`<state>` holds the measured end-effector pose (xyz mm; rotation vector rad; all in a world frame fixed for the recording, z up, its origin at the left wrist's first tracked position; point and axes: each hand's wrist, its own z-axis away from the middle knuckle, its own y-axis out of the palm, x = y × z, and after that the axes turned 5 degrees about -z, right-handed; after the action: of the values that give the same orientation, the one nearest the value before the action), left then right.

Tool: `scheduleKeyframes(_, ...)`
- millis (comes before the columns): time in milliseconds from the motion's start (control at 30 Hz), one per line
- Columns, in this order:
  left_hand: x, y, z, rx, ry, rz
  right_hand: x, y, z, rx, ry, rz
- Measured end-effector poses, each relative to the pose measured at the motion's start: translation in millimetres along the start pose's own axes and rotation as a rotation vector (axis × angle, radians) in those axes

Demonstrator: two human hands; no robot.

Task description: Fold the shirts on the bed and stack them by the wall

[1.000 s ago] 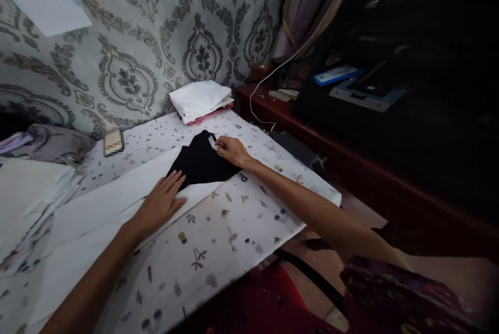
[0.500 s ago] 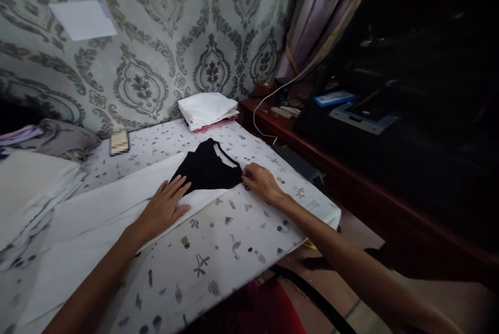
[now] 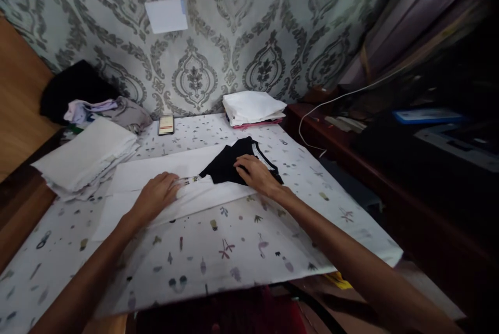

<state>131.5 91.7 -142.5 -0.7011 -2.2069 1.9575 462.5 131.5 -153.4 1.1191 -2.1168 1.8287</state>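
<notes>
A black-and-white shirt (image 3: 222, 166) lies folded lengthwise on the patterned tabletop cover (image 3: 202, 243), its black collar end to the right. My left hand (image 3: 158, 193) is on the white part, fingers bent and closed at a fold in the cloth; part of a small print shows beside the fingertips. Over the black part, near the neckline, rests my right hand (image 3: 255, 172), palm down with thumb and fingers apart.
Folded white cloths (image 3: 88, 154) are piled at the left, by crumpled clothes (image 3: 130, 113). Against the wall stand a small box-like item (image 3: 166, 125) and a folded white stack (image 3: 253, 107). A white cable (image 3: 302, 123) hangs by the dark red furniture (image 3: 323, 139) at right.
My view has turned left. My right hand has left the collar edge and moved onto the black part. The left hand has shifted back along the white part, and a print now shows there.
</notes>
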Motion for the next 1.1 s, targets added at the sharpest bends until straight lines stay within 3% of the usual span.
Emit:
scheduleKeyframes(100,20.9,-7.2,22.4,0.015,0.003,-0.005,6.2,21.5,-19.1,0.054,-0.050,0.009)
scheduleKeyframes(233,40.4,-5.7,38.8,-0.058,-0.016,-0.045,5.0,43.3,-25.5,0.120,-0.072,0.042)
scheduleKeyframes(367,48.2,0.1,35.9,-0.075,-0.035,-0.035,0.5,53.0,-24.9,0.139,-0.051,0.066)
scheduleKeyframes(600,39.9,1.5,18.6,-0.024,0.057,-0.014,-2.5,50.8,-35.2,0.150,-0.018,-0.032)
scheduleKeyframes(800,44.8,-2.7,17.8,-0.052,-0.131,-0.060,-0.1,53.9,-37.5,-0.023,0.024,-0.124)
scheduleKeyframes(1100,59.0,7.0,31.8,-0.112,-0.121,-0.193,-9.3,65.1,-28.7,-0.188,-0.103,-0.039)
